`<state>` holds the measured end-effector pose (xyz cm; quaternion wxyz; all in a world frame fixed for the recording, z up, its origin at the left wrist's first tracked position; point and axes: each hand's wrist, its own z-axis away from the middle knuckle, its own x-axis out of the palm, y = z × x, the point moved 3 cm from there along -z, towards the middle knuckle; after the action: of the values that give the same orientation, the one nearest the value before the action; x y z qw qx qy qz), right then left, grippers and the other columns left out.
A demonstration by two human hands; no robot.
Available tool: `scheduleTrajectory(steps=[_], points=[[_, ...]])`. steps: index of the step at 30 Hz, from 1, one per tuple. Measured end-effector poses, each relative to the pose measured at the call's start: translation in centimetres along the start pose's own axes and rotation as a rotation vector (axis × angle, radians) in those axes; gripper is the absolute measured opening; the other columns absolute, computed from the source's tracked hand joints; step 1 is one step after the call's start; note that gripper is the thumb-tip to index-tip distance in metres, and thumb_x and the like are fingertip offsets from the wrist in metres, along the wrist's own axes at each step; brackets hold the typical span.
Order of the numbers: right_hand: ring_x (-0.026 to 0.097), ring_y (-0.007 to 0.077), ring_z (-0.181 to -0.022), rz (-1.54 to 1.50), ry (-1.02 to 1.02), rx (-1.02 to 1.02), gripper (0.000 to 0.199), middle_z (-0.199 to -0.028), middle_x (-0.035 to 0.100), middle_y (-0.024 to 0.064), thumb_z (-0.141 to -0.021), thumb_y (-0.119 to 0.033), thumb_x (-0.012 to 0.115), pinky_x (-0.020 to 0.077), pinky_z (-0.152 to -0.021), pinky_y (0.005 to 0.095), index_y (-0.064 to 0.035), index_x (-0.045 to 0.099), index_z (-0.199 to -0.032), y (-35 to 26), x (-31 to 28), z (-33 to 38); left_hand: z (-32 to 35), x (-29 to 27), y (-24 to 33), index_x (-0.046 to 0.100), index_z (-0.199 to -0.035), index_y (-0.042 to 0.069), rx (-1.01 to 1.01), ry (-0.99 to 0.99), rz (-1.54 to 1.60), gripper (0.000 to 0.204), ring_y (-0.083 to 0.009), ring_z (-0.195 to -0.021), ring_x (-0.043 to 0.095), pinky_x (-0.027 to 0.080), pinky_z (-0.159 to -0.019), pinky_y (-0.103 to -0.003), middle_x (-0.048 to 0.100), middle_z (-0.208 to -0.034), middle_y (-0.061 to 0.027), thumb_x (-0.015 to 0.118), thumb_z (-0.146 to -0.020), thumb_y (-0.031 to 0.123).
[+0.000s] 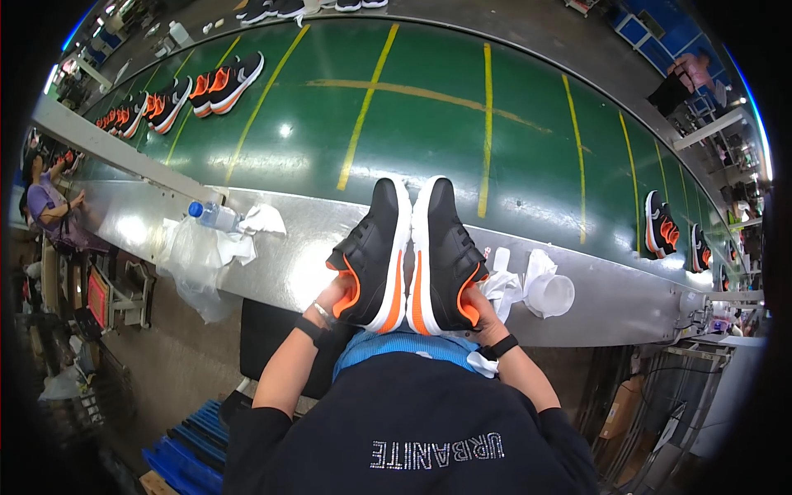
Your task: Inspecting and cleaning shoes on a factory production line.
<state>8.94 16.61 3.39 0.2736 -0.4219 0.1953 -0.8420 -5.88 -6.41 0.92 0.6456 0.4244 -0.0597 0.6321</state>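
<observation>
I hold a pair of black sports shoes with orange linings and white-and-orange soles side by side above the steel ledge [272,256], toes pointing away from me. My left hand [332,295] grips the heel of the left shoe [373,252]. My right hand [481,308] grips the heel of the right shoe [443,252]. The two soles face each other and almost touch. Both wrists carry a black band.
A green conveyor belt [429,124] with yellow lines carries other pairs of shoes at far left [223,82] and right [660,223]. On the ledge lie a water bottle [213,215], white rags [262,221], plastic sheeting [191,256] and a white cup [554,295]. Another person [49,210] sits at left.
</observation>
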Motion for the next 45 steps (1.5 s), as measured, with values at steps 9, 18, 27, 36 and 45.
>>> scheduleTrajectory(steps=[9, 18, 27, 36, 45], points=[[0.058, 0.0170, -0.093, 0.023, 0.001, -0.002, 0.042, -0.108, 0.057, 0.0091, -0.087, -0.031, 0.050, 0.0473, -0.081, 0.0254, -0.0008, 0.047, -0.116, 1.0, -0.5, -1.3, 0.0, -0.3, 0.7, 0.051, -0.108, -0.008, 0.020, -0.032, -0.027, 0.030, -0.0202, -0.089, 0.060, 0.050, -0.079, -0.029, 0.058, -0.105, -0.0163, 0.046, -0.087, 0.013], [0.058, 0.0188, -0.092, -0.019, 0.017, 0.050, 0.038, -0.106, 0.056, 0.0107, -0.079, -0.011, 0.048, 0.0464, -0.082, 0.0276, -0.0022, 0.045, -0.116, 1.4, 1.1, -1.1, 0.2, -2.0, 0.5, 0.053, -0.106, -0.002, 0.002, -0.056, 0.019, 0.028, -0.0198, -0.087, 0.060, 0.050, -0.077, -0.029, 0.059, -0.099, -0.0135, 0.045, -0.079, 0.000], [0.056, 0.0186, -0.084, 0.877, 0.028, -0.255, 0.039, -0.095, 0.057, 0.0098, -0.075, -0.017, 0.063, 0.0448, -0.076, 0.0293, -0.0023, 0.052, -0.109, 3.1, 3.9, -4.9, 0.3, -6.6, 0.8, 0.051, -0.106, -0.003, 0.222, 0.373, -0.411, 0.033, -0.0215, -0.082, 0.060, 0.049, -0.070, -0.032, 0.059, -0.092, -0.0121, 0.044, -0.074, 0.000], [0.050, 0.0272, -0.078, 1.504, 0.606, -0.777, 0.015, -0.076, 0.054, 0.0076, -0.065, -0.003, 0.062, 0.0402, -0.072, 0.0368, -0.0081, 0.061, -0.079, -2.7, -5.0, 3.1, 4.6, -9.3, 1.2, 0.046, -0.116, 0.000, 0.578, 0.669, -1.143, 0.048, -0.0217, -0.092, 0.053, 0.044, -0.079, -0.032, 0.052, -0.102, -0.0138, 0.062, -0.075, 0.019], [0.047, 0.0289, -0.088, 1.835, 0.364, -0.812, 0.013, -0.090, 0.052, 0.0080, -0.064, 0.000, 0.060, 0.0378, -0.079, 0.0394, -0.0064, 0.057, -0.075, -3.5, -9.3, 1.2, 8.8, 0.6, 2.7, 0.053, -0.098, 0.002, 0.858, 0.534, -1.402, 0.029, -0.0256, -0.088, 0.051, 0.044, -0.074, -0.034, 0.050, -0.094, -0.0127, 0.060, -0.071, 0.005]])
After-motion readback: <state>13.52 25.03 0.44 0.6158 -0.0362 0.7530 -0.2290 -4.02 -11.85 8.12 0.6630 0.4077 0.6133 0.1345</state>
